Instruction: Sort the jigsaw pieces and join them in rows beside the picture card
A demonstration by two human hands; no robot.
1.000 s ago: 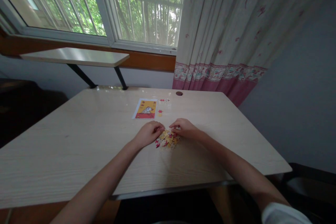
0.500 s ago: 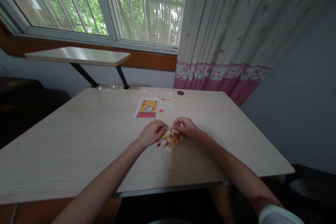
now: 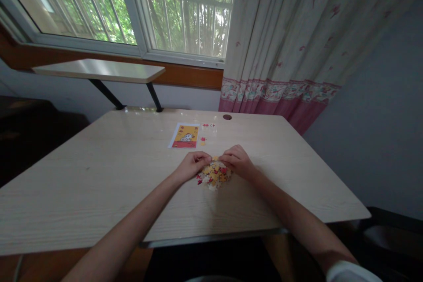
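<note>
A small heap of yellow, red and white jigsaw pieces point(image 3: 214, 176) lies on the pale wooden table point(image 3: 99, 176). My left hand point(image 3: 192, 165) rests at the heap's left edge, fingers curled and pinched together. My right hand point(image 3: 238, 161) sits at its far right edge, fingers also pinched. Between the two sets of fingertips a small yellow piece point(image 3: 215, 158) shows; which hand holds it I cannot tell. Beyond the hands lies an orange picture card with a white animal point(image 3: 184, 135).
A few loose pieces point(image 3: 202, 140) and a small clear bag point(image 3: 209, 127) lie beside the card. A round cable hole point(image 3: 227, 117) sits near the table's far edge. A narrow shelf point(image 3: 99, 71), a window and a pink-hemmed curtain point(image 3: 280, 92) stand behind.
Both hands have drawn closer over the far edge of the heap, the right hand shifting slightly up and toward the left. The heap looks a little more gathered.
</note>
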